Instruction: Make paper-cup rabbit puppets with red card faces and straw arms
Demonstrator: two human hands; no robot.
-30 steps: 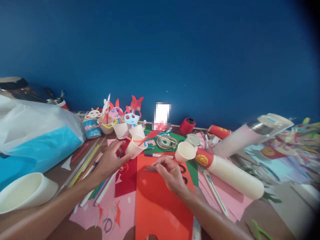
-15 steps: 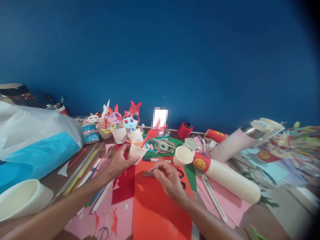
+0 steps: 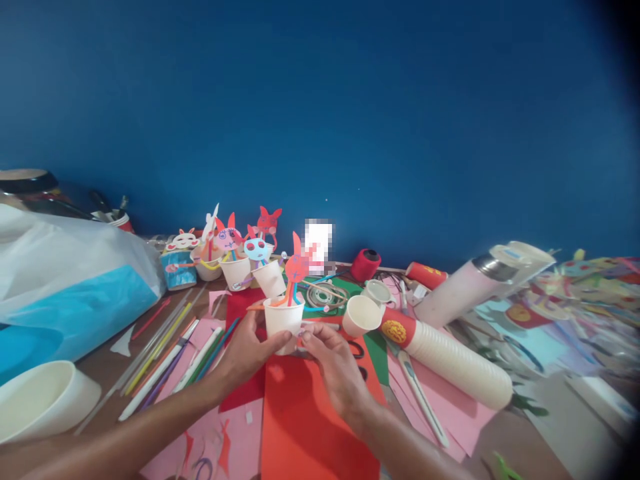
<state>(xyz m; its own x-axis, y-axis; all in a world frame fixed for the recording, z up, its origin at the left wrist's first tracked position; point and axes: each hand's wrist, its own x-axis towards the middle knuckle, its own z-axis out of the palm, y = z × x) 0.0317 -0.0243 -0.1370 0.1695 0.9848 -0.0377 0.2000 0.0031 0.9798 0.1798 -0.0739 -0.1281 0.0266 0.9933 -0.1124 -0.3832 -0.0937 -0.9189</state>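
Note:
My left hand (image 3: 255, 345) grips a white paper cup (image 3: 284, 319) from its left side, thumb across the front. A red paper rabbit figure (image 3: 296, 268) with orange and blue pipe-cleaner limbs stands in this cup. Close to the cup's lower right, my right hand (image 3: 327, 353) pinches something small between thumb and fingertips, too small to make out. Both hands are over an orange-red sheet (image 3: 315, 413). Black scissor handles (image 3: 358, 360) show just right of my right hand.
Cups with paper animal figures (image 3: 235, 272) stand behind to the left. To the right are an open cup (image 3: 362, 315), a long stack of cups (image 3: 455, 360), a cutter (image 3: 423, 397) and a thermos (image 3: 457, 283). Markers (image 3: 200, 353) and a large bowl (image 3: 47, 400) lie left.
The held cup and its figure have come nearer and turned more upright. My right hand has moved up and left, from over the scissors to beside the cup.

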